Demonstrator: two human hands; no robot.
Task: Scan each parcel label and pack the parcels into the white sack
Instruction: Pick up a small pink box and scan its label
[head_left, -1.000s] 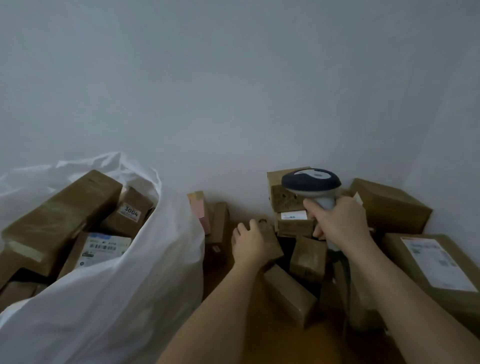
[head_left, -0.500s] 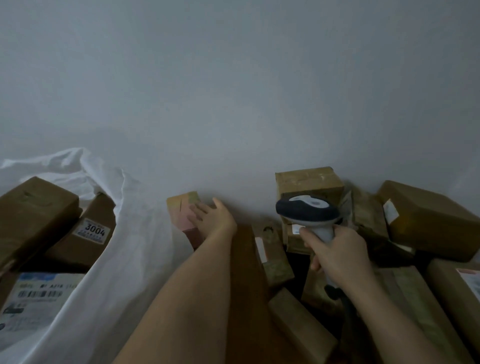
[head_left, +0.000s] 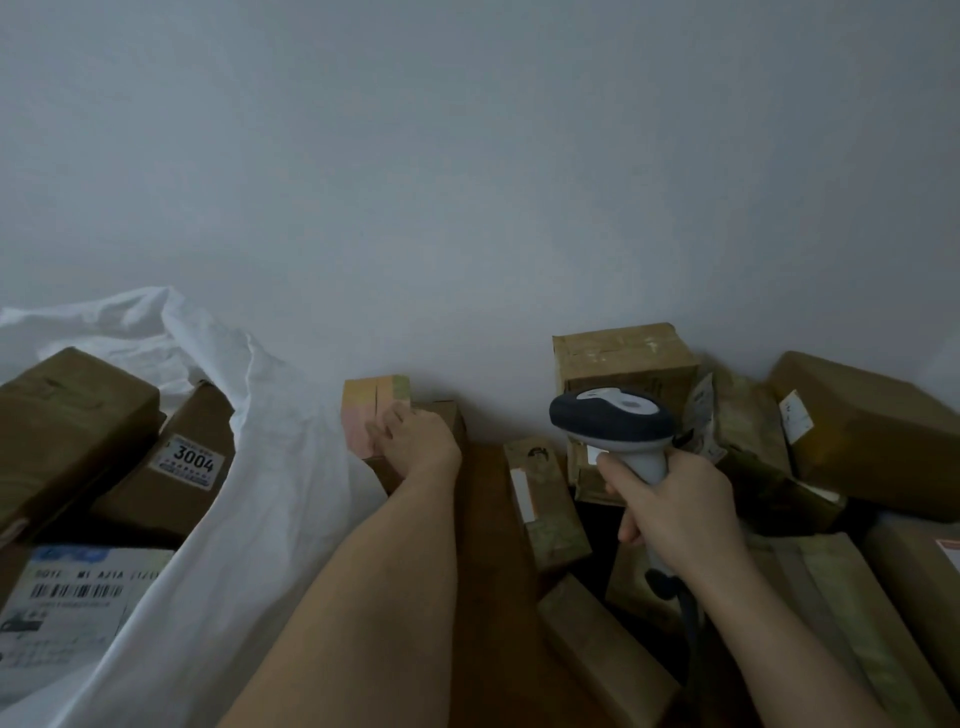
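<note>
Against the grey wall, our left hand has left the middle parcels and now grips the pink parcel beside the white sack. Our right hand still clasps the scanner, so scanning comes next.

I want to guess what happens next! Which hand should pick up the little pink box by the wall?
Probably the left hand. Its fingers already touch the pink box, next to the white sack. The right hand is busy gripping the scanner, farther from that box.
</note>
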